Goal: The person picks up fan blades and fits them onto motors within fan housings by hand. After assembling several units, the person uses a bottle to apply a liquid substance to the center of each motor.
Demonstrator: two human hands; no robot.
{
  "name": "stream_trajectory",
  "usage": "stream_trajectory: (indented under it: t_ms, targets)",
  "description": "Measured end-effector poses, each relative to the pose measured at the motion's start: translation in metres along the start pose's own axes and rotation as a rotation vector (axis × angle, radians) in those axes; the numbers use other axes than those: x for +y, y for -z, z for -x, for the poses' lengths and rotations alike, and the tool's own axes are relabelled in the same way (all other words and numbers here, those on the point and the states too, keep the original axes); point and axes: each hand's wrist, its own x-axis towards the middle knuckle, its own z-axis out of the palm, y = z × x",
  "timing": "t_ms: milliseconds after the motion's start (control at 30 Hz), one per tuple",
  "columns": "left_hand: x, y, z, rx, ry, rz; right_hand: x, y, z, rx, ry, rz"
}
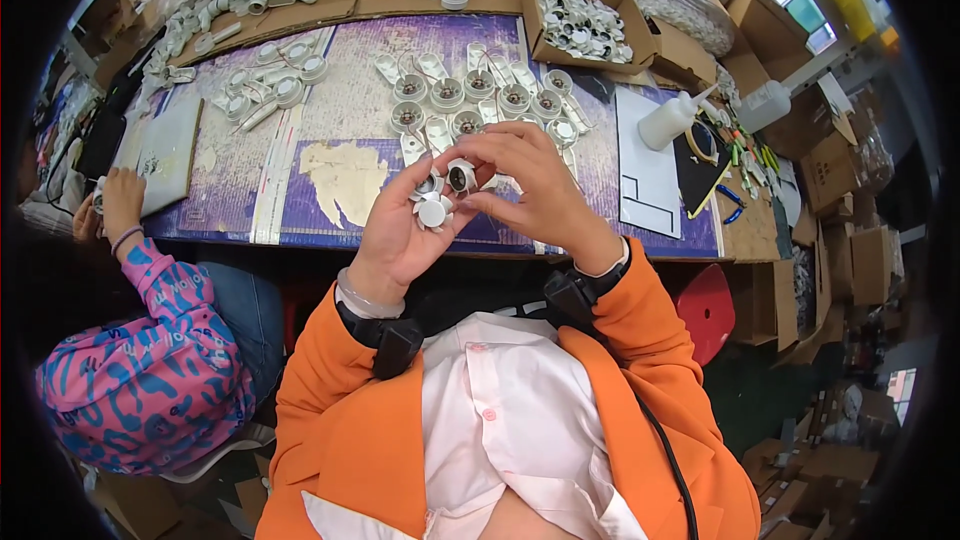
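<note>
Together, left hand (395,240) and right hand (535,190) fingers grasping small white round parts (445,192), above purple table (330,130)

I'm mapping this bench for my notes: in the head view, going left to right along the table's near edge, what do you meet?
Co-worker's hand → grey board → left hand with a small white round part in its grip → right hand → white sheet → white squeeze bottle.

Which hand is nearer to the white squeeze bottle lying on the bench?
Right. The right hand is raised over the bench middle, with the white squeeze bottle off to its right; the left hand sits farther left and lower, beyond the right hand.
</note>
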Motion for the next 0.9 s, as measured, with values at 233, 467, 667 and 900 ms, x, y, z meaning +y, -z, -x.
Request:
stream_trajectory:
  t_ms: [233,467,667,900]
  targets:
    - [-0.007,-0.011,-0.006,0.222,-0.010,-0.129,0.010,-0.012,0.006,0.031,-0.002,-0.072]
    - [0.021,-0.003,0.012,0.232,-0.086,-0.078,0.044,-0.001,0.001,0.135,-0.518,-0.703]
    - [0.048,0.005,0.030,0.269,-0.226,-0.006,0.047,-0.008,-0.003,-0.085,-0.256,-0.092]
    - [0.053,0.010,0.033,0.284,-0.241,0.041,0.045,-0.024,-0.015,-0.193,-0.046,0.016]
